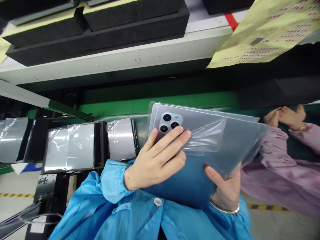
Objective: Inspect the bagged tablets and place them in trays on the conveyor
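Both hands grip grey phone in clear plastic bag, held up over chest.

Left hand (157,160) closed across the back of the grey phone (237,146) by its triple camera (168,122); right hand (225,188) grips lower edge from beneath. Film-wrapped phones (71,146) sit in black holders (101,143) just beside, on green-edged line (160,106); co-worker's hands (283,118) rest at right.
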Demonstrator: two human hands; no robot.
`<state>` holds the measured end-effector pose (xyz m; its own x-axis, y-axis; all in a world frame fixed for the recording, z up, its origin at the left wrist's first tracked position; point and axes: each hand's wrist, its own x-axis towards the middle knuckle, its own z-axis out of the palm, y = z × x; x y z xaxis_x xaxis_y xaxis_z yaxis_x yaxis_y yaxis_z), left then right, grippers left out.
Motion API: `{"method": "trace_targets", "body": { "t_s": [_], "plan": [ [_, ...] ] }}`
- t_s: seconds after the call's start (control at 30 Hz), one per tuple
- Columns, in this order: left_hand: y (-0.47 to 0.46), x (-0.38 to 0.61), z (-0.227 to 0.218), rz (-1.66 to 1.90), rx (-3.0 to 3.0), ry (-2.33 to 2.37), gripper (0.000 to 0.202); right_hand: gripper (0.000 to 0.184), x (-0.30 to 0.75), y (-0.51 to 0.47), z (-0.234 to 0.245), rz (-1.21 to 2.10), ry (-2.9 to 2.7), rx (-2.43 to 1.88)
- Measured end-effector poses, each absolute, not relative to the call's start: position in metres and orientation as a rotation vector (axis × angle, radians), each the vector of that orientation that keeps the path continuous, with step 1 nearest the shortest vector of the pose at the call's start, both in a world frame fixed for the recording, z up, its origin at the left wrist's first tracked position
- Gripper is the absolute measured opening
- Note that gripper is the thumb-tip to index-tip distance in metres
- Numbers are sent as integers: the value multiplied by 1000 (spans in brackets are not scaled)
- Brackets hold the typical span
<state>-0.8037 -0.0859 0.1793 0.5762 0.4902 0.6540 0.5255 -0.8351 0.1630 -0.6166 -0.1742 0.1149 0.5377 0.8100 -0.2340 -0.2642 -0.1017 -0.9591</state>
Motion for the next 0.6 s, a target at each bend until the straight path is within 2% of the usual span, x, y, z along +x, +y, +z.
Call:
{"method": "trace_targets", "body": {
  "t_s": [0.27, 0.47, 0.6],
  "plan": [
    [-92, -800, 183, -1110, -2711, -930, 4, 67, -622, -172, 122, 972, -465, -1347],
    [-97, -799, 182, -1059, -2728, -984, 13, 68, -624, -171, 122, 989, -457, -1337],
    [-98, -800, 180, -1065, -2741, -989, 11, 67, -624, -171, 122, 976, -477, -1348]
  ]
}}
